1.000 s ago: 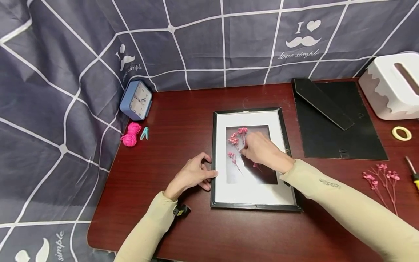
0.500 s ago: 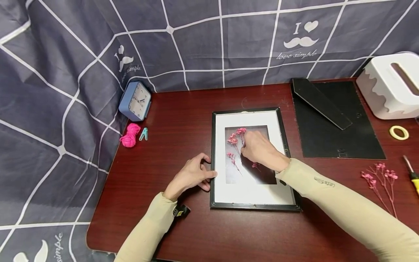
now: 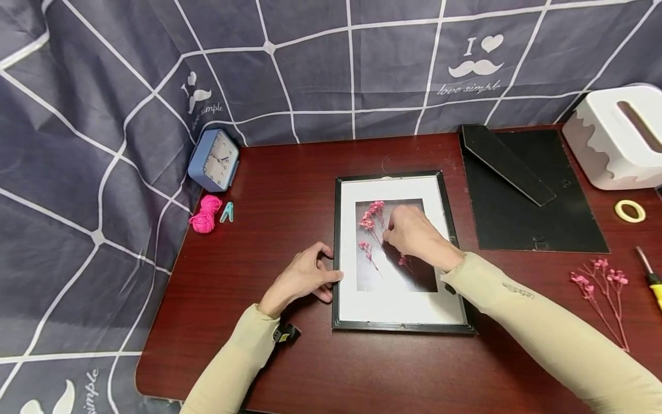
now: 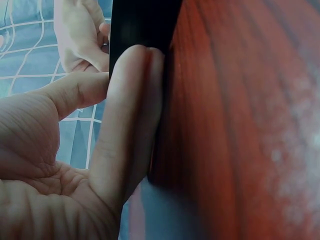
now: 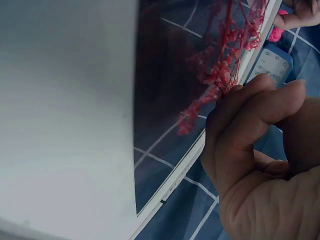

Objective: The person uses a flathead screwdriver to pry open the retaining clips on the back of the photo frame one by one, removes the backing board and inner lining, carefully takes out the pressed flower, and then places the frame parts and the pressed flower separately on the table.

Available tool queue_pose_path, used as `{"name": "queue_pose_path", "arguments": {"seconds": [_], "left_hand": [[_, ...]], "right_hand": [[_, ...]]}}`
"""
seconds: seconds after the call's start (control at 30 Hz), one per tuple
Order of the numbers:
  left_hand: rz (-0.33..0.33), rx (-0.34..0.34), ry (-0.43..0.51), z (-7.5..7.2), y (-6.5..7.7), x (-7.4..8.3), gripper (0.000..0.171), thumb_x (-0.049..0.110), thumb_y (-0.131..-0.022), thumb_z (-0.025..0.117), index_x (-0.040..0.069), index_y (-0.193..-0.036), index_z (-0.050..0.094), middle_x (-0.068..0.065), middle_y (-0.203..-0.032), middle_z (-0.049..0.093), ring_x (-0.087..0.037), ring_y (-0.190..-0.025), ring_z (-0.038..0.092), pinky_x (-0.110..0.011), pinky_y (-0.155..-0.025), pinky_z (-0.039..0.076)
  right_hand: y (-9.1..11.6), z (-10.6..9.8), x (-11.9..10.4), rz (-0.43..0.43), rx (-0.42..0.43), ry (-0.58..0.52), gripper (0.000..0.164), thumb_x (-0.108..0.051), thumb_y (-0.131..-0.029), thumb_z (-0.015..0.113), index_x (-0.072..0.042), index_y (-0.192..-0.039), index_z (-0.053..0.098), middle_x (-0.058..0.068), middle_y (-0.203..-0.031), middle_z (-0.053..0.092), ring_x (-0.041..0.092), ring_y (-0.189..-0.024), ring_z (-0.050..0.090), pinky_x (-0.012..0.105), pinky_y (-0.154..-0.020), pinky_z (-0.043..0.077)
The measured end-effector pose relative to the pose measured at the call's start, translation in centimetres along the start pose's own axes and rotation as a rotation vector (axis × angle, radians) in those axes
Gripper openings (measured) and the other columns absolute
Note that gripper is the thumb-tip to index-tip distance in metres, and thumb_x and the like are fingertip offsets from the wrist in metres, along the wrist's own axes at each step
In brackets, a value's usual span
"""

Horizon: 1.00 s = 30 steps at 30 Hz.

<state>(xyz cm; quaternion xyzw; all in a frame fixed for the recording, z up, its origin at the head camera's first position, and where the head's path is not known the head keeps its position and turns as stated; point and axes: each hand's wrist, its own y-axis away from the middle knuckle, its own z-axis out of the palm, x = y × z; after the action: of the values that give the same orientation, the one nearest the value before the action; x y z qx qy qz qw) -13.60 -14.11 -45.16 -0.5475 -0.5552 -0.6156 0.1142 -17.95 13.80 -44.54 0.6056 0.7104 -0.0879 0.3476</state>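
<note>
A black picture frame (image 3: 403, 328) with a white mat (image 3: 414, 307) lies flat on the dark red table. Inside the mat's opening are several sprigs of small pink dried flowers (image 3: 368, 221). My left hand (image 3: 302, 276) holds the frame's left side, thumb on its face and fingers along the outer edge. Over the opening, my right hand (image 3: 414, 233) pinches the stem of a pink flower sprig (image 5: 225, 70); its fingertips are partly hidden in the head view. That sprig's blossoms overlap another's at the upper left.
Right of the frame lie a black backing board (image 3: 538, 230) with its stand, more pink sprigs (image 3: 602, 282), a tape roll (image 3: 630, 211) and a screwdriver (image 3: 654, 279). A tissue box (image 3: 600, 144) stands behind. At left are a blue clock (image 3: 214, 161), pink yarn (image 3: 205, 214) and a clip (image 3: 227, 212).
The pinched sprig's blossoms have shifted slightly left, closer to the neighbouring blossoms. My right hand has moved a little to the right. My left hand stays on the frame.
</note>
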Motion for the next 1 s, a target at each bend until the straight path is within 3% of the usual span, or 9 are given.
{"name": "queue_pose_path", "arguments": {"seconds": [0.13,0.3,0.63,0.77,0.87,1.0], "left_hand": [[0.001,-0.002,-0.003,0.0,0.0,0.0,0.052,0.009,-0.094,0.081,0.001,-0.137,0.052,-0.008,-0.08,0.062,-0.018,-0.057,0.074,-0.04,-0.059,0.071],[0.004,-0.005,-0.008,0.0,0.0,0.0,0.052,0.009,-0.094,0.081,0.001,-0.136,0.052,-0.009,-0.081,0.063,-0.018,-0.057,0.074,-0.04,-0.059,0.071],[0.0,-0.007,-0.002,0.0,-0.1,-0.1,0.053,0.009,-0.094,0.082,0.001,-0.136,0.052,-0.009,-0.08,0.062,-0.019,-0.057,0.074,-0.04,-0.059,0.071],[0.002,-0.012,-0.002,0.0,-0.1,-0.1,0.053,0.009,-0.094,0.082,0.001,-0.137,0.052,-0.009,-0.08,0.062,-0.018,-0.057,0.073,-0.04,-0.059,0.071],[0.002,-0.011,-0.003,0.0,-0.1,-0.1,0.053,0.009,-0.094,0.082,0.001,-0.136,0.052,-0.009,-0.08,0.062,-0.018,-0.057,0.073,-0.04,-0.059,0.071],[0.003,-0.01,-0.005,0.0,-0.1,-0.1,0.053,0.009,-0.094,0.082,0.001,-0.136,0.052,-0.009,-0.08,0.062,-0.018,-0.057,0.074,-0.039,-0.059,0.071]], "right_hand": [[1.1,-1.0,-1.1,0.039,0.005,0.0,0.033,-0.012,-0.099,0.066,-0.009,-0.068,0.076,0.001,-0.052,0.065,0.013,-0.045,0.057,0.024,-0.046,0.043],[2.4,-2.1,-2.0,0.047,0.021,-0.014,0.035,-0.009,-0.1,0.064,-0.008,-0.066,0.071,-0.001,-0.05,0.058,0.01,-0.046,0.049,0.022,-0.048,0.035],[2.4,-2.3,-1.0,0.015,0.123,0.07,0.05,-0.004,-0.097,0.064,-0.015,-0.051,0.048,-0.006,-0.049,0.033,0.01,-0.05,0.033,0.025,-0.051,0.03],[1.7,-1.5,1.2,-0.003,0.154,0.061,0.051,-0.01,-0.095,0.065,-0.02,-0.049,0.046,-0.009,-0.048,0.031,0.008,-0.048,0.03,0.028,-0.049,0.025],[2.5,-1.9,1.3,-0.006,0.168,0.044,0.05,-0.011,-0.095,0.064,-0.02,-0.05,0.044,-0.008,-0.049,0.03,0.01,-0.05,0.029,0.028,-0.049,0.023],[5.0,-3.7,-0.5,0.025,0.157,0.005,0.046,-0.009,-0.097,0.064,-0.016,-0.055,0.048,-0.005,-0.053,0.034,0.014,-0.055,0.034,0.026,-0.051,0.025]]}}
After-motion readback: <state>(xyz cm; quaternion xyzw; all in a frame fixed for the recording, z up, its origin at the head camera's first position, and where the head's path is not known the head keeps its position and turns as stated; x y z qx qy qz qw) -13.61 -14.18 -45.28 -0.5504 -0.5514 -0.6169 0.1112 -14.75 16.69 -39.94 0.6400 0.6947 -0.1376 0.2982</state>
